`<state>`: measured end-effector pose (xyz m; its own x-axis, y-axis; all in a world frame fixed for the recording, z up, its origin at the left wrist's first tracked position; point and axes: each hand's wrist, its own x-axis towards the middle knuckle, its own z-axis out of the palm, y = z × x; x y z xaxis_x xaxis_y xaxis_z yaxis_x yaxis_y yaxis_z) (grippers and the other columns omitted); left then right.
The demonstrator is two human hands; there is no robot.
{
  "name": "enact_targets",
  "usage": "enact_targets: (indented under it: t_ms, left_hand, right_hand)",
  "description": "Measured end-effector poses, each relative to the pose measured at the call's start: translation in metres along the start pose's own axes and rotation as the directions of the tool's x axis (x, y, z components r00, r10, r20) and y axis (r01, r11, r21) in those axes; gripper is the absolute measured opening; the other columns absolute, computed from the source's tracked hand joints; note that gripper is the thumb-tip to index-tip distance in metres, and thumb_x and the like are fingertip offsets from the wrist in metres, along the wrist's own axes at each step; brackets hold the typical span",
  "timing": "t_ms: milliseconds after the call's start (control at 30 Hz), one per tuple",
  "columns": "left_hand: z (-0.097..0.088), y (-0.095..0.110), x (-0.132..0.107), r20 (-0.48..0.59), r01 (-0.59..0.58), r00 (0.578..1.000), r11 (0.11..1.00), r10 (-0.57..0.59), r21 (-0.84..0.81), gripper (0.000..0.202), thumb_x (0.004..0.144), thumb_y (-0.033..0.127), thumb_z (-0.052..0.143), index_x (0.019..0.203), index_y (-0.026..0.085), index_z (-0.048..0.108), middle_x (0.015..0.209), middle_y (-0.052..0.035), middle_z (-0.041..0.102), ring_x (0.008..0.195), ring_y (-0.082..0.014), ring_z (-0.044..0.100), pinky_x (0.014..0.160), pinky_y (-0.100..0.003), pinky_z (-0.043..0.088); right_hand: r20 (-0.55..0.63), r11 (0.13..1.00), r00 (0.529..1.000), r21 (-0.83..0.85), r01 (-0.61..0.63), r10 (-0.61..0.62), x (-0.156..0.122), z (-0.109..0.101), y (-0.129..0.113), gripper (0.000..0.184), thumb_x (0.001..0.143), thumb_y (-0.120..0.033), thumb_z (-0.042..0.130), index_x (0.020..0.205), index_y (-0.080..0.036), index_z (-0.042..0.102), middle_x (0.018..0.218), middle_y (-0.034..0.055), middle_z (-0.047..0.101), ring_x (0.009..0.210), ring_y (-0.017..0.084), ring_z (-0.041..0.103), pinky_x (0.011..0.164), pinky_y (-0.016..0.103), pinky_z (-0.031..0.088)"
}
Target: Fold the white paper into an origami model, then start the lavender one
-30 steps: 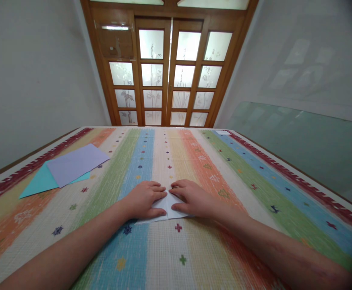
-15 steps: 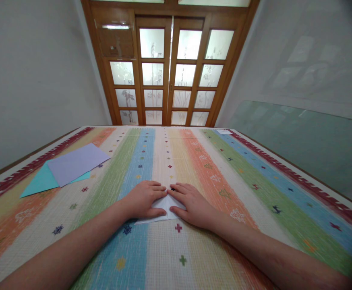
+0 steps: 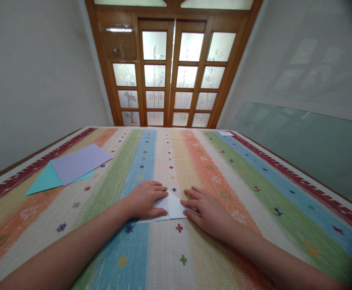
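A folded white sheet of paper (image 3: 175,207) lies flat on the striped tablecloth in front of me, its top coming to a point and a crease running down its middle. My left hand (image 3: 148,200) rests on the paper's left part, palm down, fingers stretched out and thumb lying along the lower side. On the right part lies my right hand (image 3: 204,207), fingers extended and slightly apart. Both hands cover the paper's outer corners, so only its middle and a bit of the lower left edge show.
A lilac sheet (image 3: 82,162) overlaps a turquoise sheet (image 3: 44,180) at the left on the tablecloth (image 3: 166,257). A small white piece (image 3: 225,133) lies at the far right edge. Beyond the table stand wooden doors (image 3: 171,72) with frosted panes; a pale green panel (image 3: 297,145) leans at the right.
My right hand has slid rightward and outward over the paper, uncovering more of its middle and top. My left hand stays nearly in place. The view has shifted slightly.
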<state>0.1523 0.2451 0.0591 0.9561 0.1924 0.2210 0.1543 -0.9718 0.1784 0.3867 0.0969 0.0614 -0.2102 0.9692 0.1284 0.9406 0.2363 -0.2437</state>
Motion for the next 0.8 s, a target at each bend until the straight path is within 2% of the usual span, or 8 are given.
enact_targets:
  t_ms: [200,400,600,733,800]
  left_hand:
    - [0.0,0.0,0.0,0.014,0.0,1.0,1.0,0.0,0.005,0.06,0.081,0.059,0.061,0.125,0.018,0.062,0.129,-0.0121,0.063,0.12,-0.0293,0.056,0.105,-0.043,0.039]
    - [0.0,0.0,0.0,0.017,0.004,1.0,1.0,-0.004,0.0,0.06,0.081,0.059,0.061,0.125,0.018,0.062,0.129,-0.0119,0.062,0.12,-0.0286,0.056,0.106,-0.042,0.038]
    - [-0.001,0.0,0.0,0.024,0.004,1.0,1.0,-0.004,-0.003,0.059,0.081,0.058,0.061,0.125,0.018,0.062,0.13,-0.0114,0.062,0.12,-0.0288,0.056,0.106,-0.042,0.038]
    - [-0.001,0.0,-0.001,0.013,0.003,1.0,1.0,-0.002,-0.012,0.06,0.08,0.057,0.062,0.125,0.018,0.062,0.129,-0.0121,0.063,0.119,-0.0295,0.056,0.105,-0.043,0.038]
    - [-0.001,-0.001,0.0,0.008,0.005,1.0,1.0,-0.005,-0.017,0.059,0.08,0.058,0.062,0.125,0.019,0.062,0.128,-0.0119,0.063,0.119,-0.0299,0.056,0.104,-0.043,0.039]
  right_hand:
    - [-0.001,0.998,1.0,-0.055,-0.022,0.022,-0.023,-0.011,-0.003,0.028,0.094,-0.034,0.053,0.113,-0.03,0.072,0.131,0.0076,0.061,0.128,0.036,0.046,0.105,0.057,0.035]
    - [0.059,0.995,0.997,-0.094,-0.044,0.05,-0.045,-0.026,-0.004,0.027,0.093,-0.036,0.052,0.109,-0.032,0.073,0.129,0.0055,0.062,0.127,0.036,0.047,0.103,0.057,0.036]
    - [0.044,0.986,0.995,-0.145,-0.084,0.091,-0.058,-0.022,-0.004,0.03,0.092,-0.037,0.054,0.118,-0.033,0.069,0.133,0.0071,0.059,0.127,0.036,0.047,0.103,0.059,0.036]
    - [0.035,0.991,0.991,-0.041,-0.129,0.13,-0.066,-0.028,-0.009,0.032,0.092,-0.039,0.054,0.12,-0.033,0.068,0.134,0.0089,0.058,0.123,0.034,0.052,0.101,0.055,0.042]
    - [0.002,0.989,0.992,0.083,-0.126,0.126,-0.079,-0.037,-0.017,0.027,0.094,-0.039,0.052,0.111,-0.034,0.072,0.127,0.0074,0.062,0.115,0.03,0.058,0.096,0.049,0.048]
